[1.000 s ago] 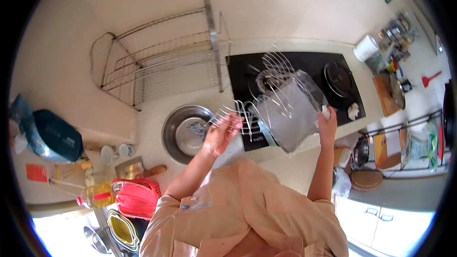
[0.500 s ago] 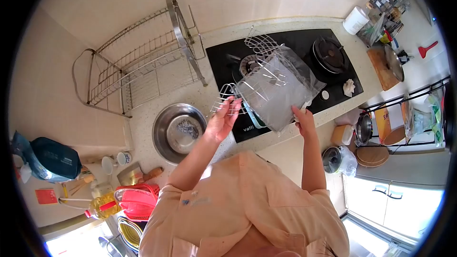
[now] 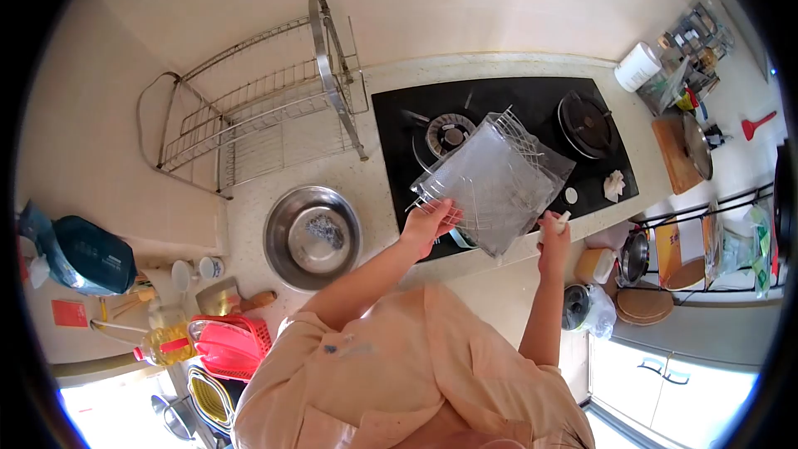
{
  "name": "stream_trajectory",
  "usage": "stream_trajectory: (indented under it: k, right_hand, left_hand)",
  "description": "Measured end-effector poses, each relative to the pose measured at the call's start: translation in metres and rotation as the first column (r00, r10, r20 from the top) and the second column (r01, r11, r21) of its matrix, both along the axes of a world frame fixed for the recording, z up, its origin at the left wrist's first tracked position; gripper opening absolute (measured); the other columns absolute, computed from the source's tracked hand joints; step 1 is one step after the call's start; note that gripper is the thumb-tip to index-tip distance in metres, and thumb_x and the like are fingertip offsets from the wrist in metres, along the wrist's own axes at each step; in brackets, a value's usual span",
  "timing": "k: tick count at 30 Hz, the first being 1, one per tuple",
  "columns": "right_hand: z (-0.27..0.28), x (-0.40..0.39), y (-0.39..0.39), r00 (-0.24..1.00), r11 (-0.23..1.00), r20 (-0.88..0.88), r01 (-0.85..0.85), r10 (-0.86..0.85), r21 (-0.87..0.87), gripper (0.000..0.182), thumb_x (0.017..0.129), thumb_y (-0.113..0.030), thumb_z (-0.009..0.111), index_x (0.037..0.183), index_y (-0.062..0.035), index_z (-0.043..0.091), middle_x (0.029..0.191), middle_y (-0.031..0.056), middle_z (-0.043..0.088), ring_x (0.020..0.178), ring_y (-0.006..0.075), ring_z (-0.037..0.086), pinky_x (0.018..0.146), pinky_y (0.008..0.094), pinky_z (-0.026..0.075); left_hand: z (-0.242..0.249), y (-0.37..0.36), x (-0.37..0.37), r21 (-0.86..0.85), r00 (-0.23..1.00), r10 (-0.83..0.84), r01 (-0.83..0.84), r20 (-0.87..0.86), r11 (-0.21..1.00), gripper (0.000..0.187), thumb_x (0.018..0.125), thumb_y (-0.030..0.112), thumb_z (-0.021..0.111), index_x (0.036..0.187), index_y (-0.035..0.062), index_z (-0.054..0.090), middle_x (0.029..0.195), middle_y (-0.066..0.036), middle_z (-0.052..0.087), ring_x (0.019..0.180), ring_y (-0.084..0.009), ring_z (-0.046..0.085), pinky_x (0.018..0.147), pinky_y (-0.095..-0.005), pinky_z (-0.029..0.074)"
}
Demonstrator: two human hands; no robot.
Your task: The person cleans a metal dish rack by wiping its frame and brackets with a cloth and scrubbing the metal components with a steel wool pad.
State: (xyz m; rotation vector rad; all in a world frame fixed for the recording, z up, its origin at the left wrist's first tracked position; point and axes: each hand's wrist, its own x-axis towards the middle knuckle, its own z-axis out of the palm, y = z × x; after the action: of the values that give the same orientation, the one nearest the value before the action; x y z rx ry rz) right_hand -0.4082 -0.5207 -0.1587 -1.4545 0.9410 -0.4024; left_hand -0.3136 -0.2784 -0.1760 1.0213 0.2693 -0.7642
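Note:
A wire rack (image 3: 524, 137), partly inside or behind a clear plastic bag (image 3: 490, 183), is held over the black gas stove (image 3: 399, 133). My left hand (image 3: 431, 223) grips the left end of the wire rack, fingers closed round its wires. My right hand (image 3: 554, 233) is closed at the bag's lower right corner, with a small white piece (image 3: 564, 218) showing between its fingers. How much of the rack lies within the bag cannot be made out.
A steel bowl (image 3: 287, 237) stands left of the stove, below a metal dish rack (image 3: 258, 104). Farther right are a pan (image 3: 587, 123), a crumpled tissue (image 3: 613, 186), a white canister (image 3: 637, 66) and a cutting board (image 3: 675, 150). Red baskets (image 3: 233, 347) sit at lower left.
The rack and bag have turned and shifted right and down relative to the stove, uncovering the left burner. My left hand has moved right with them. The camera view has shifted slightly.

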Motion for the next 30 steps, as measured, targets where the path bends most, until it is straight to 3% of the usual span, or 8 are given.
stream_trajectory:
  k: [5,10,13,16,19,22,28,30]
  right_hand:
    - [0.059,0.017,0.008,0.991,0.992,0.081,0.112,-0.108,-0.052,0.039,0.083,-0.048,0.048,0.108,-0.0183,0.048,0.090,-0.0034,0.055,0.072,0.0056,0.047,0.054,0.0205,0.034]
    - [0.095,0.067,0.053,0.870,0.912,0.353,-0.399,0.344,0.095,0.040,0.087,-0.029,0.046,0.124,-0.0156,0.042,0.104,0.0003,0.053,0.090,0.0094,0.050,0.064,0.0203,0.037]
    - [0.120,0.092,0.126,0.662,0.718,0.328,-0.691,0.674,-0.081,0.048,0.087,-0.018,0.050,0.132,-0.0127,0.034,0.109,0.0030,0.051,0.091,0.0116,0.053,0.066,0.0220,0.043]
    - [0.165,0.116,0.223,0.295,0.359,0.417,-0.929,0.860,-0.084,0.047,0.082,-0.001,0.055,0.124,-0.0061,0.034,0.103,0.0111,0.055,0.090,0.0156,0.056,0.075,0.0275,0.048]
    - [0.188,0.164,0.313,0.002,0.147,0.308,-0.882,0.951,-0.449,0.031,0.079,-0.003,0.061,0.105,-0.0001,0.047,0.092,0.0079,0.058,0.084,0.0122,0.056,0.071,0.0248,0.046]
    - [0.210,0.234,0.406,0.041,0.035,0.008,-0.730,0.999,-0.682,0.028,0.078,-0.016,0.064,0.098,0.0013,0.059,0.091,0.0115,0.063,0.079,0.0139,0.060,0.068,0.0261,0.047]
    - [0.168,0.404,0.551,0.167,0.176,0.057,-0.898,0.984,-0.404,0.026,0.079,-0.020,0.054,0.090,0.0024,0.061,0.079,0.0149,0.062,0.072,0.0243,0.058,0.066,0.0342,0.044]
    - [0.164,0.425,0.581,0.176,0.151,0.018,-0.779,0.984,-0.608,0.024,0.079,-0.020,0.054,0.082,0.0023,0.061,0.074,0.0148,0.061,0.068,0.0260,0.058,0.063,0.0345,0.045]
  left_hand:
    - [0.017,0.010,-0.001,0.310,0.987,-0.157,0.144,0.019,0.940,0.035,0.077,0.040,0.064,0.088,0.0069,0.057,0.077,-0.002,0.058,0.068,-0.0108,0.056,0.063,-0.0266,0.049]
    - [0.020,0.076,-0.011,0.466,0.872,-0.483,0.395,0.082,0.791,0.043,0.074,0.044,0.065,0.079,0.0022,0.060,0.069,-0.004,0.059,0.064,-0.0111,0.055,0.057,-0.0240,0.047]
    - [0.051,0.144,-0.014,0.686,0.772,-0.324,-0.191,0.546,0.702,0.024,0.080,0.024,0.062,0.087,0.0016,0.062,0.070,-0.005,0.060,0.063,-0.0094,0.056,0.055,-0.0237,0.046]
    - [0.085,0.223,0.006,0.440,0.575,0.326,-0.802,0.750,0.404,0.019,0.078,0.014,0.063,0.093,0.0016,0.061,0.073,-0.007,0.059,0.060,-0.0119,0.053,0.052,-0.0280,0.044]
    - [0.095,0.314,0.049,0.252,0.218,0.282,-0.964,0.934,-0.088,0.046,0.077,0.019,0.064,0.117,0.0030,0.046,0.100,-0.013,0.054,0.083,-0.0193,0.053,0.071,-0.0323,0.045]
    - [0.102,0.374,0.095,0.060,0.078,-0.029,-0.917,0.997,-0.395,0.053,0.077,0.021,0.064,0.120,0.0002,0.042,0.109,-0.016,0.051,0.094,-0.0241,0.051,0.079,-0.0354,0.043]
    - [0.118,0.431,0.144,0.162,0.138,0.203,-0.981,0.969,-0.105,0.038,0.082,0.021,0.057,0.110,-0.0034,0.049,0.094,-0.016,0.059,0.084,-0.0249,0.058,0.074,-0.0340,0.045]
    - [0.106,0.444,0.156,0.178,0.182,0.312,-0.983,0.933,0.040,0.025,0.084,0.019,0.054,0.097,-0.0030,0.053,0.076,-0.013,0.058,0.069,-0.0226,0.057,0.065,-0.0334,0.045]
